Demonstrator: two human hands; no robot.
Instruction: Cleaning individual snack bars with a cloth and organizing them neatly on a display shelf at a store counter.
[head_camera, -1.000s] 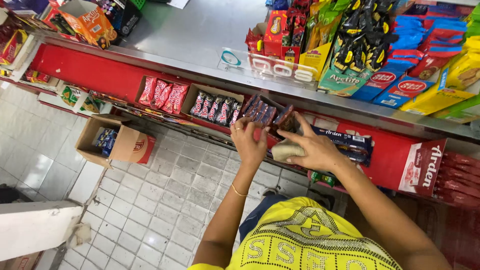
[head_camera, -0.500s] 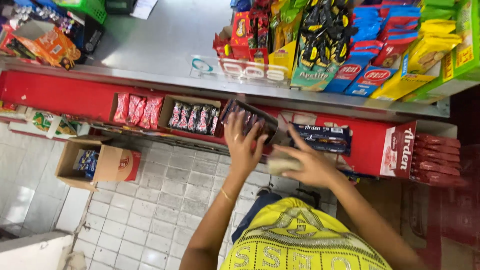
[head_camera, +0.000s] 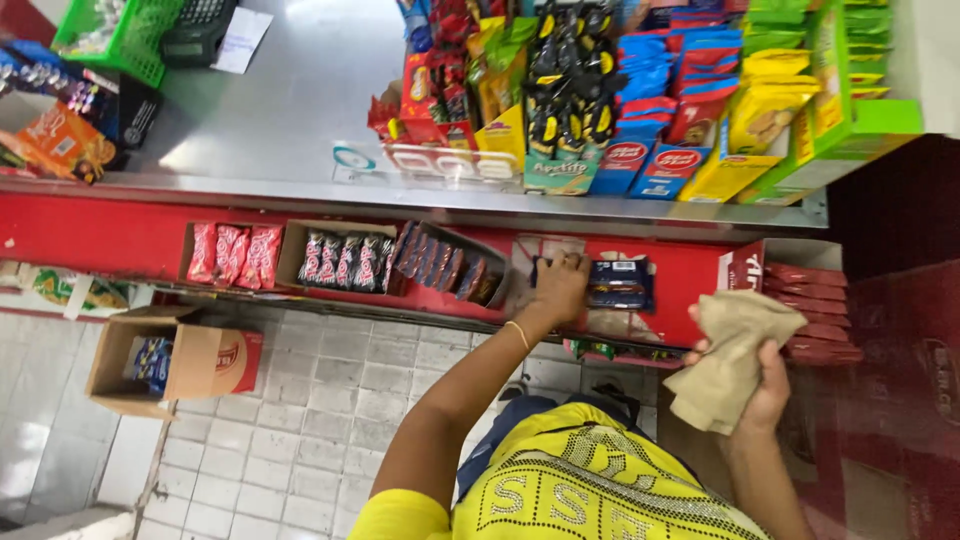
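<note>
My left hand reaches forward to the red front shelf below the counter and rests on a dark blue snack packet lying there. A thin bracelet circles that wrist. My right hand is drawn back to the right and grips a crumpled beige cloth. Just left of my left hand an open box of dark wrapped bars stands tilted on the shelf.
More trays hold black-and-white bars and red packets. A steel counter above carries stacked snack packs and a green basket. An open cardboard box sits on the tiled floor. Red packets are stacked at right.
My hands have separated: the right hand pulled back to the right with the cloth, and the left hand moved right onto the dark blue packet. The view shifted left.
</note>
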